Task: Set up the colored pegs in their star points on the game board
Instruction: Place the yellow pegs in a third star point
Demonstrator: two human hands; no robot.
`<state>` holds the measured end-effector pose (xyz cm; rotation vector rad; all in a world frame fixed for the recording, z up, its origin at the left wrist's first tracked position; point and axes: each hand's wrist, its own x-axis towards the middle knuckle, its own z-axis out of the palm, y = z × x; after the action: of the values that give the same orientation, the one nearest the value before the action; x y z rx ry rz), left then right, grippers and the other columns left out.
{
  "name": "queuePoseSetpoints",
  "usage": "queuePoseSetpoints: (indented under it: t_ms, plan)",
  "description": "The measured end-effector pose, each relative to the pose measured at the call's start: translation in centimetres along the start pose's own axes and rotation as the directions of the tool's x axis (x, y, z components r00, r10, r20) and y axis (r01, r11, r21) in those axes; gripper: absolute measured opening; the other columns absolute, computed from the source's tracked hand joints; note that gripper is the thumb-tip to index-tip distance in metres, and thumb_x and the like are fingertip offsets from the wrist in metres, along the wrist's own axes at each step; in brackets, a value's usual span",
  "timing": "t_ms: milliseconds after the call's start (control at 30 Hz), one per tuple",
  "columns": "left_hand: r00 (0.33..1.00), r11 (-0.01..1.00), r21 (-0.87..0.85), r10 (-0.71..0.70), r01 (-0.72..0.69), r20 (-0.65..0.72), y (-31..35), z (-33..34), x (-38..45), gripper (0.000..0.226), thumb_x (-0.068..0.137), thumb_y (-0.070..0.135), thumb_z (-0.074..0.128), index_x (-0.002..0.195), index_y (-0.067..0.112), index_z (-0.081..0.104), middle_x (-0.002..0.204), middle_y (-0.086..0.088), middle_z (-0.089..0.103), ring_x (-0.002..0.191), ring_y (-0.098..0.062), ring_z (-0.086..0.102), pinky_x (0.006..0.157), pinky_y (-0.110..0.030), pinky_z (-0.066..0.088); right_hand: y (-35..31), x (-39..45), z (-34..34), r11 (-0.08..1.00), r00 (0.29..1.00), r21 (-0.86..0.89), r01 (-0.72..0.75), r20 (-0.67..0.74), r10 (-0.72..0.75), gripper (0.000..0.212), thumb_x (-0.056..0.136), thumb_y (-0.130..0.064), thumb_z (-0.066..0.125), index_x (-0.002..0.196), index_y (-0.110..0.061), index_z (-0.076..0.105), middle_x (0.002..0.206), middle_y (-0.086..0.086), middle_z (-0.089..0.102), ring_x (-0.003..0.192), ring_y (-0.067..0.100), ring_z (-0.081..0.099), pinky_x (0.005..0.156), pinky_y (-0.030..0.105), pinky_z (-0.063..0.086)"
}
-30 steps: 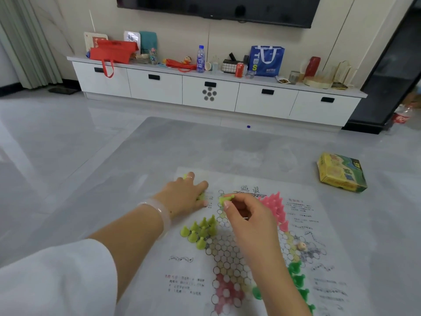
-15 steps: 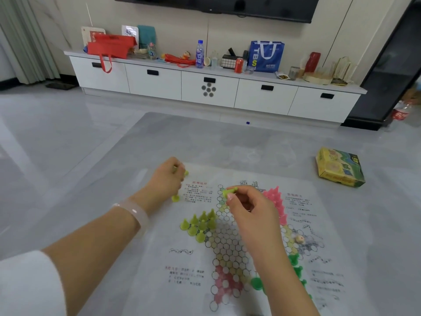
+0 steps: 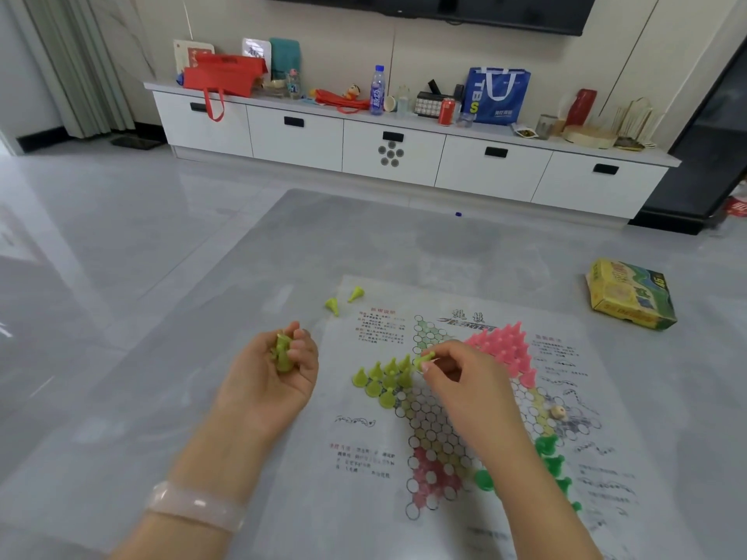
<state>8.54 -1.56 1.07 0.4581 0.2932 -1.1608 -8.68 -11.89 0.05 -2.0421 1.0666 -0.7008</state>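
Observation:
The paper game board [image 3: 444, 507] lies flat on the grey table. My left hand [image 3: 271, 381] is turned palm up just left of the board, fingers curled round yellow-green pegs [image 3: 283, 353]. My right hand [image 3: 461, 377] pinches one yellow-green peg [image 3: 424, 359] beside the group of yellow-green pegs [image 3: 384, 377] standing in the left star point. Pink pegs [image 3: 505, 345] fill the upper right point. Dark green pegs [image 3: 553, 462] stand in the lower right point, partly hidden by my right forearm. Two loose yellow-green pegs [image 3: 343, 301] lie past the board's far left corner.
A yellow-green game box [image 3: 630, 295] sits at the table's right. A small beige die [image 3: 558, 412] rests on the board's right side. Beyond the table, a white TV cabinet [image 3: 396, 151] holds bags, bottles and cans.
My left hand has drawn back from the far loose pegs and turned palm up with pegs in it. My right hand has lowered its peg beside the yellow-green group.

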Motion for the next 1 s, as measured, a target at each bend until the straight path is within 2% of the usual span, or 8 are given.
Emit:
queuePoseSetpoints:
  t_ms: [167, 300, 400, 500, 600, 700, 833, 1000]
  plan:
    - [0.997, 0.998, 0.034, 0.048, -0.046, -0.056, -0.3, 0.3, 0.4, 0.02, 0.093, 0.011, 0.037, 0.081, 0.002, 0.05, 0.069, -0.01, 0.051, 0.051, -0.017, 0.057, 0.04, -0.018, 0.049, 0.9, 0.1, 0.9, 0.972, 1.0, -0.232, 0.023, 0.011, -0.021, 0.006, 0.084, -0.02, 0.061, 0.085, -0.021, 0.066, 0.072, -0.013, 0.061, 0.065, -0.005, 0.053, 0.055, 0.006, 0.034]
    - [0.985, 0.976, 0.185, 0.136, -0.114, -0.107, -0.7, 0.3, 0.9, 0.01, 0.09, 0.001, 0.045, 0.083, 0.0, 0.053, 0.082, -0.013, 0.049, 0.075, -0.022, 0.053, 0.056, -0.031, 0.059, 0.9, 0.0, 1.6, 0.952, 0.998, -0.304, 0.032, 0.059, -0.015, 0.005, 0.084, -0.02, 0.061, 0.083, -0.019, 0.066, 0.079, -0.007, 0.063, 0.069, 0.005, 0.055, 0.059, 0.015, 0.04]
    - [0.979, 0.958, 0.26, 0.16, -0.123, -0.124, -0.7, 0.2, 1.1, 0.012, 0.09, -0.005, 0.043, 0.095, -0.005, 0.054, 0.095, -0.018, 0.048, 0.085, -0.025, 0.055, 0.065, -0.037, 0.057, 0.7, -0.2, 1.9, 0.941, 0.997, -0.334, 0.053, 0.075, -0.03, 0.004, 0.083, -0.021, 0.062, 0.081, -0.019, 0.065, 0.08, -0.006, 0.063, 0.071, 0.007, 0.055, 0.061, 0.019, 0.042]
    - [0.98, 0.937, 0.326, 0.167, -0.124, -0.108, -0.8, 0.5, 1.0, 0.015, 0.091, -0.007, 0.039, 0.089, -0.004, 0.054, 0.093, -0.019, 0.053, 0.08, -0.025, 0.06, 0.064, -0.038, 0.052, 0.6, -0.3, 1.9, 0.939, 0.997, -0.337, 0.065, 0.069, -0.044, 0.005, 0.083, -0.022, 0.063, 0.082, -0.019, 0.065, 0.081, -0.006, 0.061, 0.073, 0.009, 0.054, 0.065, 0.022, 0.042]
    - [0.976, 0.927, 0.352, 0.183, -0.131, -0.118, -0.9, 0.7, 0.9, 0.014, 0.091, -0.005, 0.041, 0.085, -0.002, 0.054, 0.086, -0.018, 0.056, 0.07, -0.021, 0.058, 0.05, -0.022, 0.054, 0.5, -0.3, 1.9, 0.938, 0.997, -0.339, 0.065, 0.071, -0.043, 0.006, 0.083, -0.023, 0.062, 0.084, -0.018, 0.065, 0.084, -0.005, 0.062, 0.074, 0.009, 0.054, 0.066, 0.021, 0.042]
    - [0.976, 0.913, 0.388, 0.182, -0.122, -0.122, -1.0, 0.8, 0.8, 0.012, 0.092, 0.002, 0.045, 0.083, 0.001, 0.053, 0.079, -0.013, 0.059, 0.062, -0.016, 0.053, 0.04, -0.014, 0.047, 0.5, -0.3, 2.0, 0.938, 0.996, -0.339, 0.068, 0.075, -0.045, 0.006, 0.083, -0.023, 0.062, 0.085, -0.018, 0.065, 0.085, -0.005, 0.061, 0.076, 0.01, 0.054, 0.068, 0.022, 0.041]
    - [0.978, 0.888, 0.446, 0.177, -0.109, -0.113, -1.0, 0.8, 0.6, 0.012, 0.092, 0.012, 0.048, 0.087, 0.003, 0.053, 0.073, -0.008, 0.064, 0.047, -0.01, 0.047, 0.038, -0.013, 0.043, 0.6, -0.4, 2.2, 0.934, 0.996, -0.35, 0.072, 0.083, -0.045, 0.005, 0.083, -0.024, 0.062, 0.084, -0.019, 0.063, 0.087, -0.005, 0.057, 0.079, 0.01, 0.051, 0.068, 0.021, 0.037]
    - [0.984, 0.869, 0.486, 0.157, -0.096, -0.086, -1.1, 0.7, 0.6, 0.014, 0.091, 0.022, 0.051, 0.088, 0.008, 0.052, 0.061, -0.003, 0.071, 0.04, -0.008, 0.048, 0.037, -0.015, 0.042, 0.7, -0.2, 2.3, 0.928, 0.995, -0.364, 0.073, 0.093, -0.042, 0.006, 0.083, -0.025, 0.062, 0.083, -0.019, 0.062, 0.086, -0.006, 0.054, 0.078, 0.01, 0.048, 0.068, 0.021, 0.034]
